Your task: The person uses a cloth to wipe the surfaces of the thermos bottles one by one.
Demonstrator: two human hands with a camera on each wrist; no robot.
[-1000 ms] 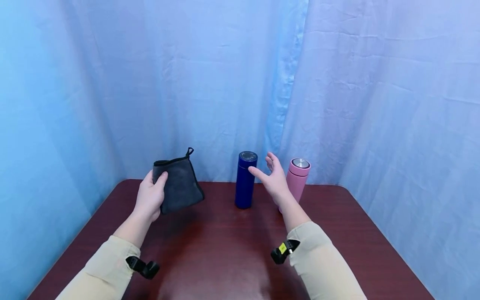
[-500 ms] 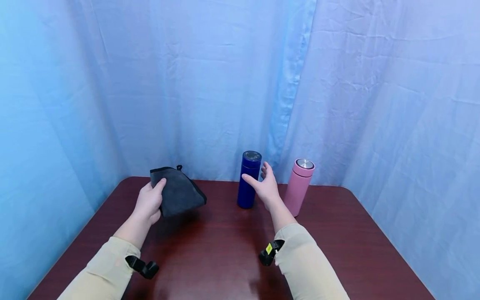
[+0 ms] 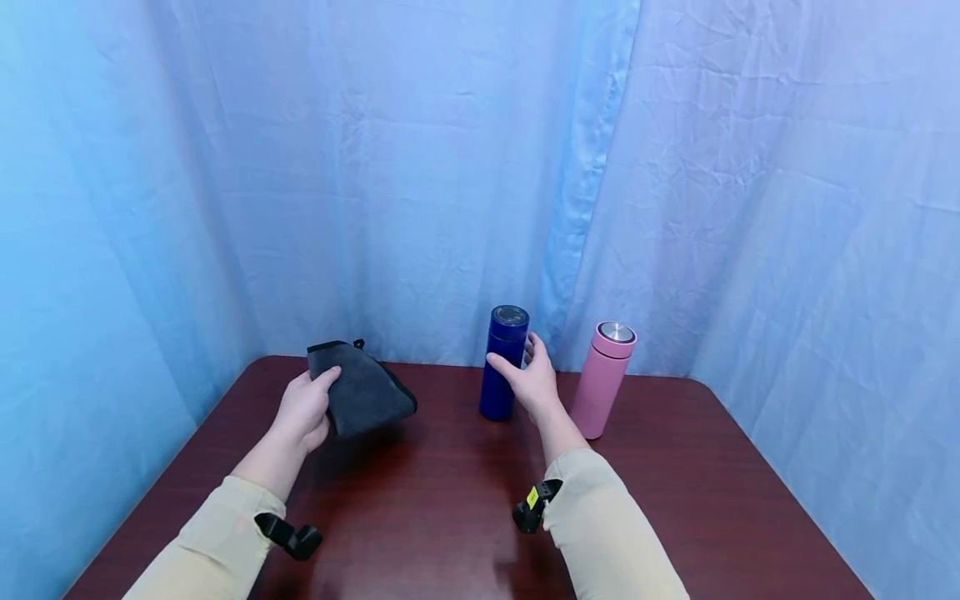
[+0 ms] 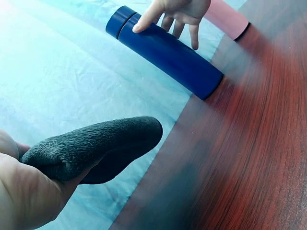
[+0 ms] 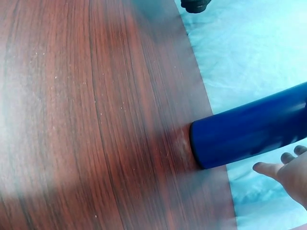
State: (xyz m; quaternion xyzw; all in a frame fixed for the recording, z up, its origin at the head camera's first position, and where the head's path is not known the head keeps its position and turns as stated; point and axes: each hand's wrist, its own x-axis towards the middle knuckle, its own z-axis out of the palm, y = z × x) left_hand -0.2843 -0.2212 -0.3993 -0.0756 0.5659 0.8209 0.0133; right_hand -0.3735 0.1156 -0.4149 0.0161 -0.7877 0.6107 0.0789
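Note:
In the head view my left hand holds a folded dark grey cloth with black edging and a small loop, thumb on top. The cloth hangs above the table in the left wrist view. My right hand is at the upper part of an upright blue thermos bottle. Its thumb lies over the near side of the bottle, while the other fingers are spread along the right side. In the right wrist view those fingertips stand apart from the blue wall.
A pink thermos bottle with a silver-topped lid stands just right of the right hand. Both bottles are near the back of the dark red wooden table. A light blue curtain hangs behind and along the sides.
The right hand has moved left and down, from between the bottles to beside the blue one. The left hand has tipped the cloth lower, and its loop now sits lower.

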